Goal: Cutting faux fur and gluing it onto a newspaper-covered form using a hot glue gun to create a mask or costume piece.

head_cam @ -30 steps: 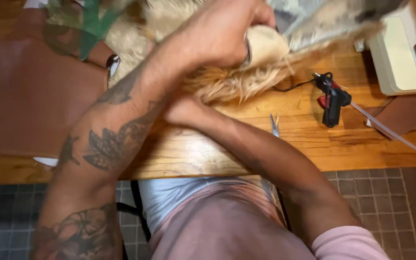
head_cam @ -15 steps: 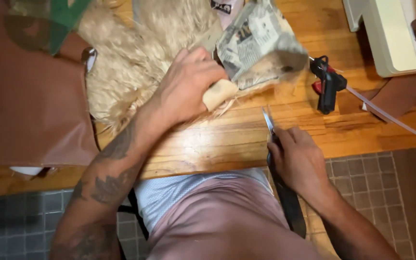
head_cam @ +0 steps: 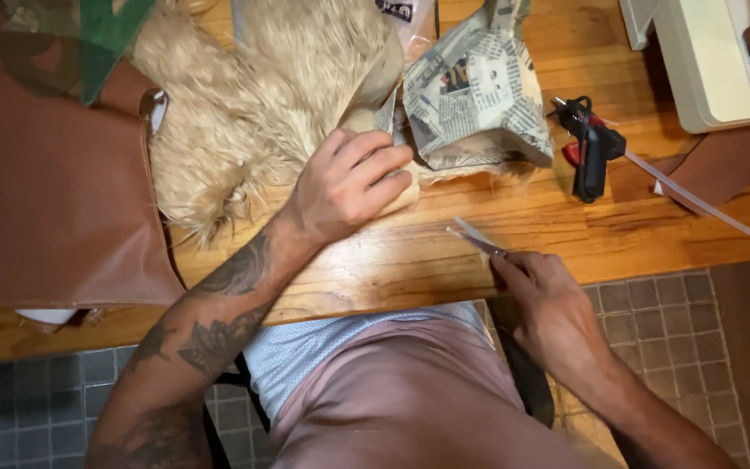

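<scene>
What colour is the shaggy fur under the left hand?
Pale cream-blond, seen in the head view: the long shaggy fur piece lies on the wooden table under the left hand.
</scene>
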